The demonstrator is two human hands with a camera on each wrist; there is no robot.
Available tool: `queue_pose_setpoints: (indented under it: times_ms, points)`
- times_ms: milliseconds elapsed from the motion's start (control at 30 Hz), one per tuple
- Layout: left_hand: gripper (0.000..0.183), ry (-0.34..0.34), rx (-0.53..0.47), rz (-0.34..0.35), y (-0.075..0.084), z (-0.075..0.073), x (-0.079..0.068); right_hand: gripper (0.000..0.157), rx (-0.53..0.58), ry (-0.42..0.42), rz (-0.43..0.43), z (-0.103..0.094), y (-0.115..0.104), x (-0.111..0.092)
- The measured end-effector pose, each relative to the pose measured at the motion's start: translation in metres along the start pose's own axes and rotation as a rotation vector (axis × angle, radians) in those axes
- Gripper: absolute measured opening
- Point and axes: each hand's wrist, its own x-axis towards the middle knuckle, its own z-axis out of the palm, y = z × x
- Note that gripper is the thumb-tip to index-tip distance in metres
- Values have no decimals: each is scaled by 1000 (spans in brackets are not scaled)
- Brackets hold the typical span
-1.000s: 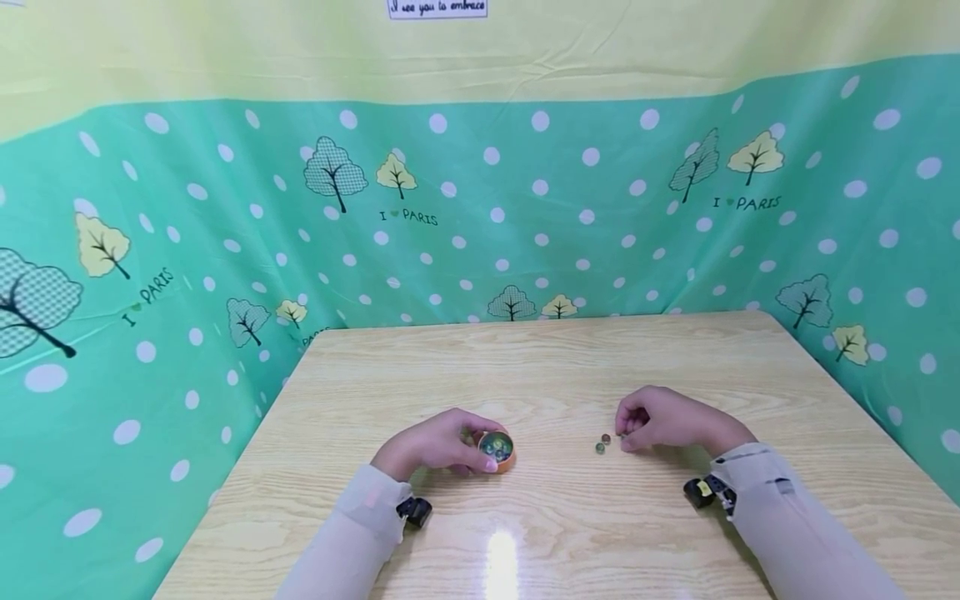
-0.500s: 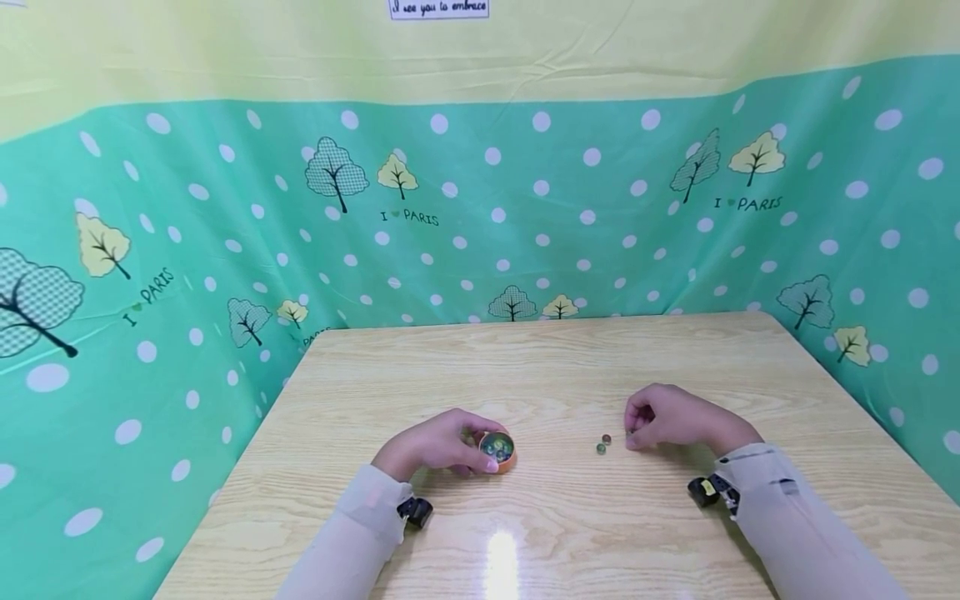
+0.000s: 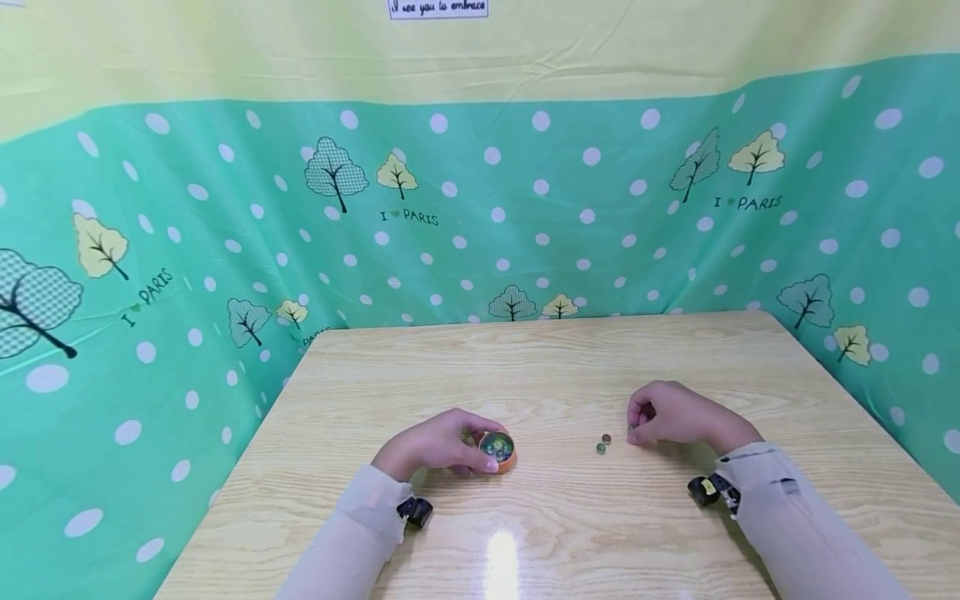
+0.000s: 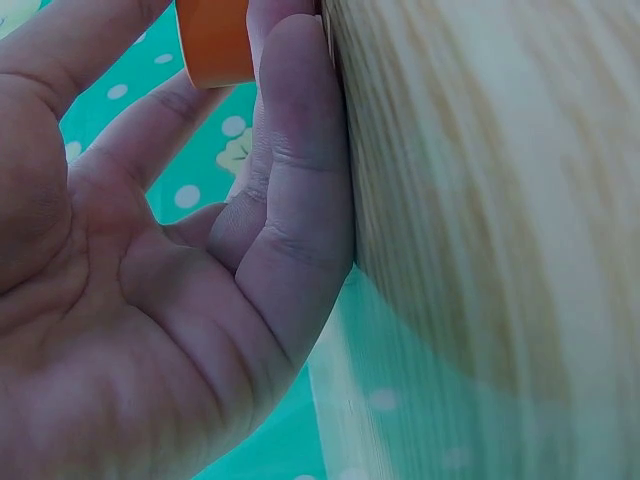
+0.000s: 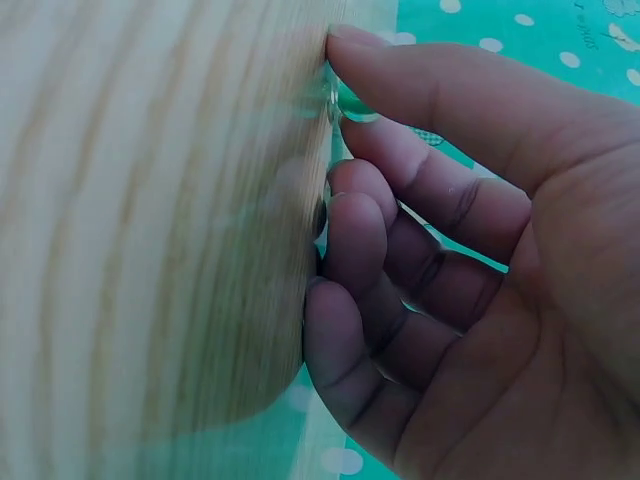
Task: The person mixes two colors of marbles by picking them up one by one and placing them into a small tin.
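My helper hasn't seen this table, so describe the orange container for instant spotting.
On the wooden table, find the left hand. It grips a small round container, set apart from the tiny loose balls on its right by its orange wall.

this looks like a curtained-off indoor corner; tree-and-dot cloth (image 3: 525, 254) hangs around a wood-grain table (image 3: 420, 367).

Orange cup (image 4: 217, 45) cropped in left wrist view, marbles (image 3: 497, 447) inside too small to count, sign (image 3: 438, 9) cropped
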Motion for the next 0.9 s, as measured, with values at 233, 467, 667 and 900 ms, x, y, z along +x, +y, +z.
queue_pose_setpoints:
  times_ms: [233,467,667,900]
  points:
    - [43,-2,-8,-2,-1,1,1,17,-18,46,5,3,-3,2]
    - [42,3,8,11,-1,0,0,14,-72,105,-59,8,-20,7]
    - [42,6,0,9,0,0,0,9,-65,145,-101,17,-33,14]
    - [43,1,-2,5,0,0,0,7,-48,154,-124,28,-45,18]
